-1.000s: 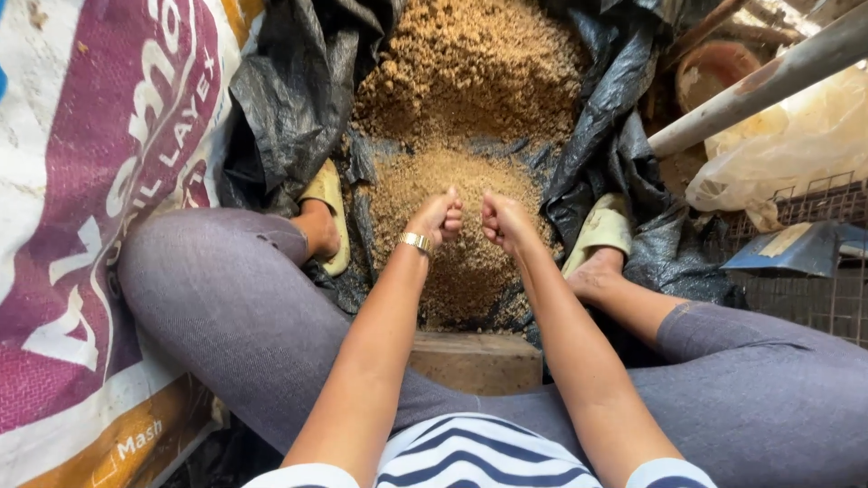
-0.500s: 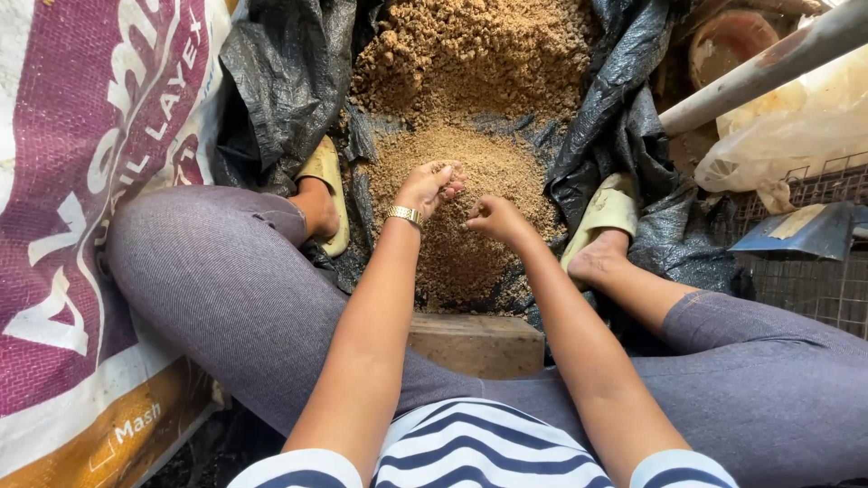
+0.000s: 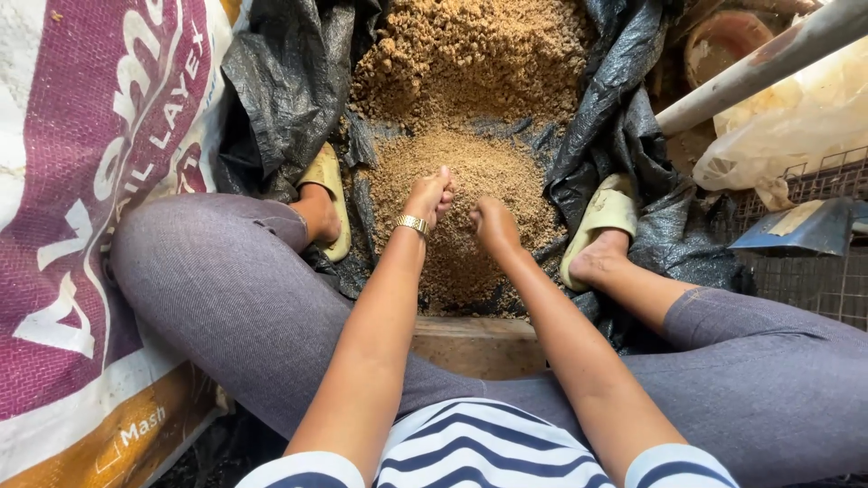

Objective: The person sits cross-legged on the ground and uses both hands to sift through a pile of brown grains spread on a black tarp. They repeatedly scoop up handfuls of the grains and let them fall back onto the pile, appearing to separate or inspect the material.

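A mound of brown crumbly meal [image 3: 470, 181] lies on black plastic sheeting [image 3: 289, 81] between my feet. My left hand [image 3: 430, 195], with a gold bracelet at the wrist, hovers over the near heap with fingers bunched around a pinch of meal. My right hand [image 3: 494, 224] is just to its right, fingers curled down into the same heap. The two hands are close, a small gap between them. A coarser, lumpier pile [image 3: 461, 54] sits farther back.
A large printed feed sack [image 3: 90, 226] stands at my left. My feet wear yellow sandals [image 3: 604, 217] on the plastic. A metal pipe [image 3: 759, 63], a clear plastic bag [image 3: 796, 126] and a wire cage [image 3: 823, 262] are at the right. A wooden block [image 3: 479, 348] lies under my knees.
Both hands have stayed over the near heap, working the meal. The left hand has lifted slightly with its fingers bunched, and the right hand has dropped lower into the meal.
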